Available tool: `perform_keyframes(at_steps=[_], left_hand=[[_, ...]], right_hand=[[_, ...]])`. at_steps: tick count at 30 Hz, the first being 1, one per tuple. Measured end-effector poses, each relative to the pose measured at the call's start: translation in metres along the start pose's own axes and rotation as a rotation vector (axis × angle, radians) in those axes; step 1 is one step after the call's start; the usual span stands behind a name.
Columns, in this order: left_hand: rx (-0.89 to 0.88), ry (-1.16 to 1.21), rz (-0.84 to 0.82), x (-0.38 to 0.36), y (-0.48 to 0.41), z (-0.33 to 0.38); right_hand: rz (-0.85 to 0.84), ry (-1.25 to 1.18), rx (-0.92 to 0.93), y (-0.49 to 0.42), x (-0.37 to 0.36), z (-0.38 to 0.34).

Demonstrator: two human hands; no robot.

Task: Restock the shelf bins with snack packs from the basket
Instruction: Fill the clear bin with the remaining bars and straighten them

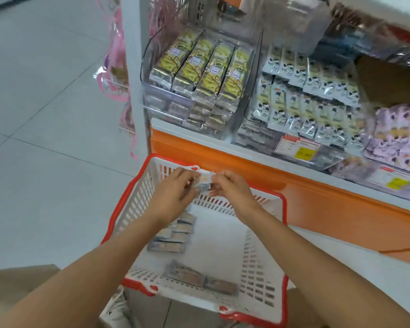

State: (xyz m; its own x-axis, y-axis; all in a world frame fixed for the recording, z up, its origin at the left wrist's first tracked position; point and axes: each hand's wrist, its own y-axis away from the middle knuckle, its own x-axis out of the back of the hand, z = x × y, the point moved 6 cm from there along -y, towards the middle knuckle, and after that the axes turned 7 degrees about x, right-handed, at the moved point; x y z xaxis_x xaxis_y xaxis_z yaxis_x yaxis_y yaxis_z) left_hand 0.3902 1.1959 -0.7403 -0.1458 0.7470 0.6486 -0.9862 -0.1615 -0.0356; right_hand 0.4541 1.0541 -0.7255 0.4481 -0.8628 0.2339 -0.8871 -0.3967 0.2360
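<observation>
Pale floor tiles (45, 114) fill the left side, and an orange-fronted white shelf unit (294, 192) runs along the right. On the shelf's front edge stand clear bins. The left bin (159, 95) is packed with long yellow-green packs, the middle bin (246, 136) holds rows of small white packs, and purple packs (400, 133) are heaped towards the right edge. Pink ribbons (116, 67) hang by the shelf's left post. A white, red-rimmed basket (263, 256) sits below, its far side close against the orange front, and both forearms reach in over its near edge. The left hand (173, 192) and the right hand (232, 188) meet above the basket's far rim. Each has its fingers curled, with the fingertips pinching one end of a small snack pack (202, 183) held between them; its print is too blurred to read. On the basket's floor a stack (173, 235) of grey-and-tan packs lies along the left wall under the left wrist. Two more packs (199, 278) lie end to end by the near edge, well apart from it. A yellow-and-red price label (296, 146) hangs at the front of the middle bin.
</observation>
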Motion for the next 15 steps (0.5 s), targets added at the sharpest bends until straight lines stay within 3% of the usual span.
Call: perform_keyframes(at_steps=[3, 6, 10, 13, 15], left_hand=[[0.05, 0.225, -0.054, -0.001, -0.004, 0.026], [0.158, 0.523, -0.139, -0.006, -0.003, 0.053], [0.218, 0.751, -0.201, -0.013, -0.009, 0.086], [0.189, 0.798, -0.237, -0.02, -0.016, 0.117], [0.107, 0.703, -0.185, -0.018, -0.021, 0.144]], right_hand=[[0.009, -0.133, 0.103, 0.021, 0.025, -0.015], [0.043, 0.019, 0.235, 0.041, 0.051, -0.022], [0.084, 0.158, 0.371, 0.069, 0.077, -0.035], [0.165, 0.179, 0.451, 0.083, 0.102, -0.053], [0.237, 0.208, 0.478, 0.09, 0.122, -0.066]])
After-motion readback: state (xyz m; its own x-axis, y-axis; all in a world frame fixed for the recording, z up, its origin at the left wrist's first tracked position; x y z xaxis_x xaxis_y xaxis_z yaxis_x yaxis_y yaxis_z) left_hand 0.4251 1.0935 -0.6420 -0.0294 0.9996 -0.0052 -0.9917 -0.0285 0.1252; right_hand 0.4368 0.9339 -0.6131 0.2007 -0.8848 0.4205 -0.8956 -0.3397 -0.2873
